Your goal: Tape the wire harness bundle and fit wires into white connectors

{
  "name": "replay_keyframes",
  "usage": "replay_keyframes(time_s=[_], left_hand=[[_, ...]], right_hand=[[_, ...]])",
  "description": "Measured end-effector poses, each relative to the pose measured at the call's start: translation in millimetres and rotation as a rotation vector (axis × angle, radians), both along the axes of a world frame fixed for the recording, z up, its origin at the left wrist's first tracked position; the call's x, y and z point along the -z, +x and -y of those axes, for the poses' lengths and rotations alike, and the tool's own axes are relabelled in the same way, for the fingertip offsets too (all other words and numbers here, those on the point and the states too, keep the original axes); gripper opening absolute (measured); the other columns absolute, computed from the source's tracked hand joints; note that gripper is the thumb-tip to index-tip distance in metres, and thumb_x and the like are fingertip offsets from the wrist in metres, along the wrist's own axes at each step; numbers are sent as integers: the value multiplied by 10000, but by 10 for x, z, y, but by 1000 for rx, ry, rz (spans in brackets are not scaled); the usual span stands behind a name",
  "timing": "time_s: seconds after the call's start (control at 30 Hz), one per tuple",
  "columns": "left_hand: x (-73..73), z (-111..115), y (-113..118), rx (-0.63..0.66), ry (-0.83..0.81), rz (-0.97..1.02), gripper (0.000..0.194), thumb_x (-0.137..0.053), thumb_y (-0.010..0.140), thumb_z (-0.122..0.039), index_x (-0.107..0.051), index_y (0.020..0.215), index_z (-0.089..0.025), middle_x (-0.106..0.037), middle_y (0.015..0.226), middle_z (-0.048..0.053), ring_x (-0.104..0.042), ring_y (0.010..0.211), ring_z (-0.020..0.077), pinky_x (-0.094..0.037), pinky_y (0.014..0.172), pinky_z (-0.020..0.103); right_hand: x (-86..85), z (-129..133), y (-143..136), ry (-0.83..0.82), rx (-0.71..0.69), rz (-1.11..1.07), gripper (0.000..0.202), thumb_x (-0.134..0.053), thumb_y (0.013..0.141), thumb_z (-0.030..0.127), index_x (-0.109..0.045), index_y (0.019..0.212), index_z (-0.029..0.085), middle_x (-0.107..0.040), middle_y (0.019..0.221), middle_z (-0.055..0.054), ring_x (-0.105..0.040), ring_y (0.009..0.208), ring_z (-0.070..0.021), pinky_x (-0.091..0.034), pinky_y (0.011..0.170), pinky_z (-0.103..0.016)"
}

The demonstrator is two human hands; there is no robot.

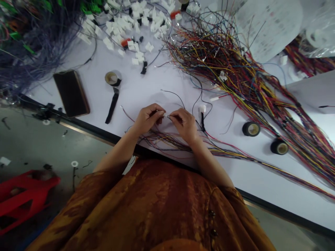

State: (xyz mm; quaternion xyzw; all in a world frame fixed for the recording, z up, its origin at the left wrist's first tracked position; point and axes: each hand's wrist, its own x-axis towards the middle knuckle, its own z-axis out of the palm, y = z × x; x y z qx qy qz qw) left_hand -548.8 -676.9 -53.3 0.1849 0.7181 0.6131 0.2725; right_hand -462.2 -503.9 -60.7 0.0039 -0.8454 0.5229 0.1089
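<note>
Near the table's front edge, my left hand (149, 119) is closed in a pinch on a small white piece that looks like a connector housing, mostly hidden by the fingertips. Facing it, my right hand (185, 124) pinches a thin dark wire (168, 116) close to its end. The two sets of fingertips are a short gap apart. Beneath both hands runs a long bundle of multicoloured wires (222, 152). A loose black wire (173, 93) with a metal terminal curves behind my right hand. Right of that hand lies a white connector (202, 108) with a black-taped lead.
A phone (71, 93) and a black tape roll (112, 79) with its strip unrolled lie at left. White connectors (138, 21) are heaped at the back. A thick wire pile (251, 80) covers the right, near two tape rolls (251, 129). A red stool (26, 195) stands below left.
</note>
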Motion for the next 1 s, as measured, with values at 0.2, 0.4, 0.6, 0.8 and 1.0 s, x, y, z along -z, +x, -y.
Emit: replay_keyframes(time_s=[0.2, 0.4, 0.6, 0.8, 1.0], left_hand=[[-62, -12, 8, -29, 34, 66, 229, -697, 838, -380, -644, 884, -162, -616, 594, -17, -567, 538, 93, -472, 562, 218], [-129, -103, 145, -167, 159, 484, 249, -842, 702, -279, -692, 856, -154, -630, 616, -13, -579, 549, 88, -496, 538, 191], [-122, -221, 273, -466, 378, 690, 25, -733, 818, -176, -714, 830, -165, -721, 888, 8, -651, 692, 42, -540, 615, 108], [-188, -260, 293, -571, 430, 819, 283, -472, 995, -131, -688, 815, -163, -687, 746, -7, -646, 634, 27, -557, 614, 73], [-215, -244, 334, -553, 416, 745, 149, -614, 927, -129, -699, 807, -150, -700, 751, -7, -664, 634, 35, -572, 615, 76]], right_hand=[[5, 54, -7, 28, 18, -42, 165, -516, 971, 197, -587, 822, 198, -576, 801, -5, -529, 744, -122, -416, 712, -263], [-132, 158, 35, 175, 28, 4, 157, -488, 1011, 257, -616, 932, 212, -614, 909, -17, -564, 787, -117, -427, 711, -245], [-200, -358, 517, 334, 221, -54, 209, -463, 1012, 288, -627, 912, 205, -646, 886, -42, -580, 859, -165, -464, 814, -305], [-185, -1930, 1511, 459, 1196, 153, 66, -520, 887, 219, -573, 895, 181, -574, 927, -65, -537, 861, -183, -458, 822, -339], [-56, -2691, 2127, 512, 1441, 580, 276, -729, 690, 259, -481, 798, 201, -496, 889, -31, -503, 867, -187, -457, 905, -397]])
